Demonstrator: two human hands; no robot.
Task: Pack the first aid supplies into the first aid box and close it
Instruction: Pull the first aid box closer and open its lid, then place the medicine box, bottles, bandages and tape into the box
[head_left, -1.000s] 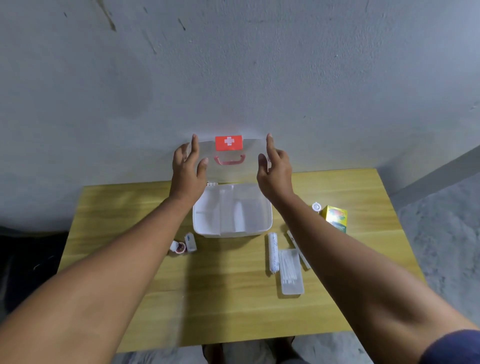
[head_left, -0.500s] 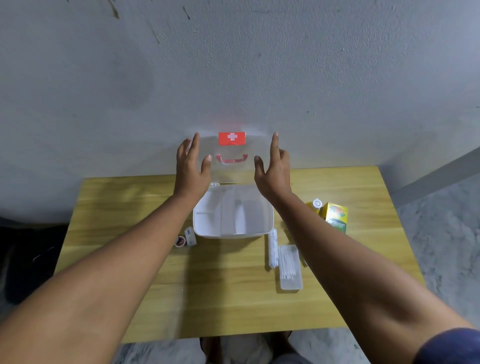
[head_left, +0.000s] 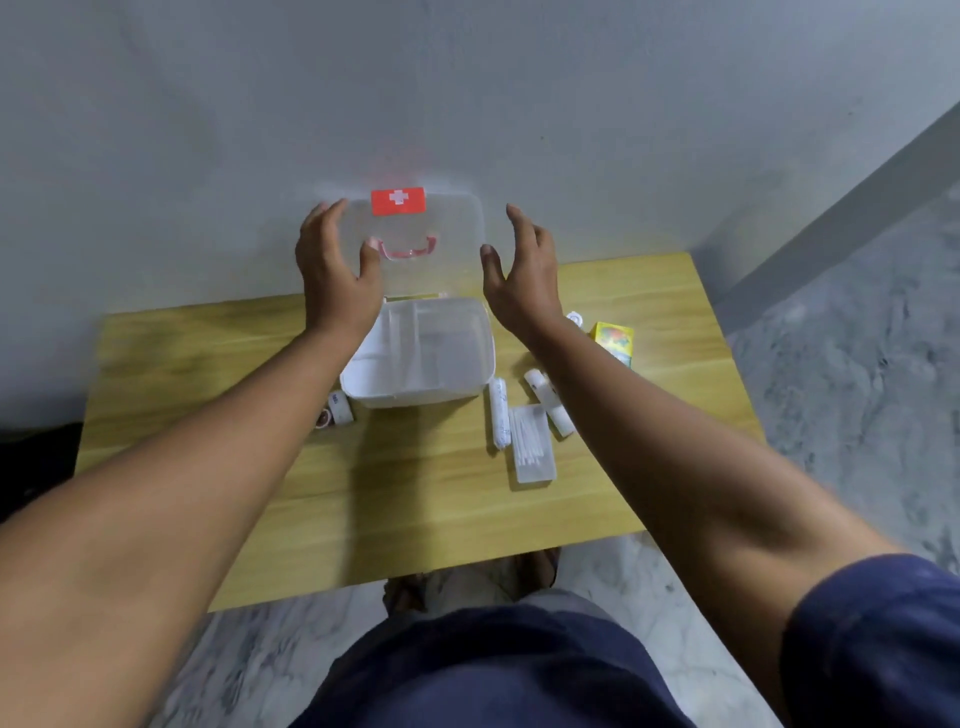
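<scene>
The white first aid box (head_left: 421, 358) stood open on the wooden surface (head_left: 218, 353) against the wall, its clear lid (head_left: 415, 228) raised upright, showing a red cross label (head_left: 398, 200) and a pink handle (head_left: 408, 248). The left hand (head_left: 335, 270), fingers spread, touched the lid's left edge; the right hand (head_left: 522, 275), also spread, stood just beside its right edge, apart from it. Right of the box lay a bandage roll (head_left: 499, 413), a case of cotton swabs (head_left: 531, 444), a white tube (head_left: 548, 400) and a yellow carton (head_left: 614, 340); two small items (head_left: 335, 410) lay at the left.
</scene>
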